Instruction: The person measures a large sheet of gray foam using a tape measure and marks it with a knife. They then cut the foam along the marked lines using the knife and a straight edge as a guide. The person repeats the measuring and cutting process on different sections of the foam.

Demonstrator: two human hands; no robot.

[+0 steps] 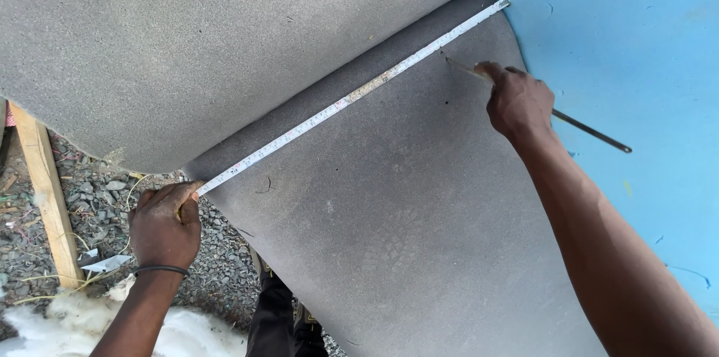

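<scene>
Left hand (pixel 166 224) pinches tape measure (pixel 352 95) taut; right hand (pixel 518 101) grips blade (pixel 592 132) on grey foam sheet (pixel 389 215). Risk: tape slipping would skew the mark.

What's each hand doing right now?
Left hand: closed, holding the tape measure.
Right hand: closed, holding a thin blade.

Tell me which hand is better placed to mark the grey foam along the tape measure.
Probably the right hand: it holds the thin blade, tip on the grey foam beside the tape measure. The left hand pins the tape's end at the foam's edge.
</scene>
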